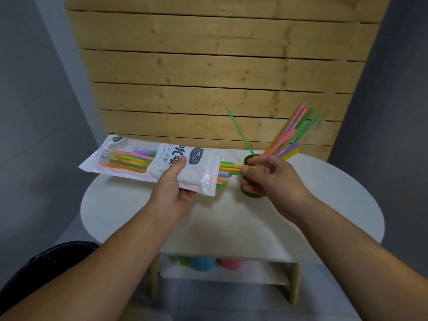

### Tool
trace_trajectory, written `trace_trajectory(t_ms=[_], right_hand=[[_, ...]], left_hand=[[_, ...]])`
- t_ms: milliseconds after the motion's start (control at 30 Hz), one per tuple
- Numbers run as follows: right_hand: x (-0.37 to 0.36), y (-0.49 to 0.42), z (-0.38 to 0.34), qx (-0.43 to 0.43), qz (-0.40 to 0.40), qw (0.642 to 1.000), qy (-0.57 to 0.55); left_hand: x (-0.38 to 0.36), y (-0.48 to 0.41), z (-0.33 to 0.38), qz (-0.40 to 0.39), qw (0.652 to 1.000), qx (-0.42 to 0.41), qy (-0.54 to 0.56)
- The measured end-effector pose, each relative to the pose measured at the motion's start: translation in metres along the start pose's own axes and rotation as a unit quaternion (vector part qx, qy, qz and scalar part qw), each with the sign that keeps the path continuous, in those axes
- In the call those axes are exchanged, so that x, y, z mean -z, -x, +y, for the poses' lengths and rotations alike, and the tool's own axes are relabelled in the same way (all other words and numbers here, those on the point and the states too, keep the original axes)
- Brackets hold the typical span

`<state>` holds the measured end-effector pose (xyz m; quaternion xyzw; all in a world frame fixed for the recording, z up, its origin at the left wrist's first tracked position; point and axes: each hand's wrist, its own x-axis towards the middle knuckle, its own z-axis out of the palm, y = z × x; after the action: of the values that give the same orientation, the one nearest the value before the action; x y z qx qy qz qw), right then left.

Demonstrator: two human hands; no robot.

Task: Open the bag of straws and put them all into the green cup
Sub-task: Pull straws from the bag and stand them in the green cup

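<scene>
Between the hands, loose straws point(225, 173) poke from the bag point(148, 162), which the left hand point(172, 193) clamps level so they slide out. Right hand point(269, 177) pinches several, green cup point(251, 194) directly behind it, already part filled.

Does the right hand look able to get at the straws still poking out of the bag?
Probably yes: the right hand is already pinching straws at the bag's open end, with nothing in between.

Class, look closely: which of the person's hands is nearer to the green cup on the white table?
Right. The right hand is directly in front of the green plastic cup, overlapping it; the left hand holds the straw bag off to the cup's left.
</scene>
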<state>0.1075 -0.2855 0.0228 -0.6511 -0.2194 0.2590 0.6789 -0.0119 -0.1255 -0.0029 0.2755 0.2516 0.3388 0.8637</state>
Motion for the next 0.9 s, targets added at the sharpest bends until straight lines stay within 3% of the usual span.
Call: trace_trajectory(t_ms=[233, 433, 567, 900], right_hand=[[0.005, -0.003, -0.005, 0.008, 0.010, 1.000, -0.007], [0.006, -0.005, -0.003, -0.047, 0.007, 0.986, -0.161], [-0.009, 0.000, 0.010, -0.090, -0.018, 0.986, -0.140], [-0.032, -0.004, 0.012, -0.001, 0.080, 0.973, -0.216]], left_hand=[[0.002, -0.002, 0.003, 0.014, 1.000, -0.012, 0.002], [0.004, -0.005, 0.008, 0.026, 0.999, -0.013, 0.019], [0.003, -0.003, 0.006, 0.025, 0.999, -0.009, 0.022], [0.003, -0.002, 0.003, 0.026, 0.999, -0.001, 0.023]])
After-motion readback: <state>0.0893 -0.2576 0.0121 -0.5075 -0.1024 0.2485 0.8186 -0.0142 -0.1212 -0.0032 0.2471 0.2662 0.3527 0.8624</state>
